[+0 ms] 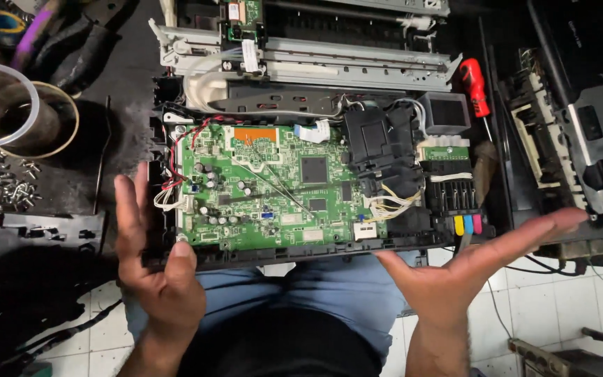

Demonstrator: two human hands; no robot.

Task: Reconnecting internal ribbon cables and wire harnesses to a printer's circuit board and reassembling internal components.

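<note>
An opened printer (301, 77) lies in front of me, partly over my lap, with its green circuit board (273, 188) exposed. My left hand (155, 258) is held open, palm up, at the printer's near left corner, holding nothing. My right hand (476, 262) is also spread open, palm up, beside the near right corner, close to the coloured ink cartridges (469, 225). Neither hand grips anything. Red and white wires (176, 174) run along the board's left edge.
A red-handled screwdriver (474, 87) rests at the printer's right. Black cover parts (581, 139) lie further right. At the left are tape rolls (29, 119), loose screws (1, 185) and a black panel (29, 237). White tiled floor (567, 300) shows below.
</note>
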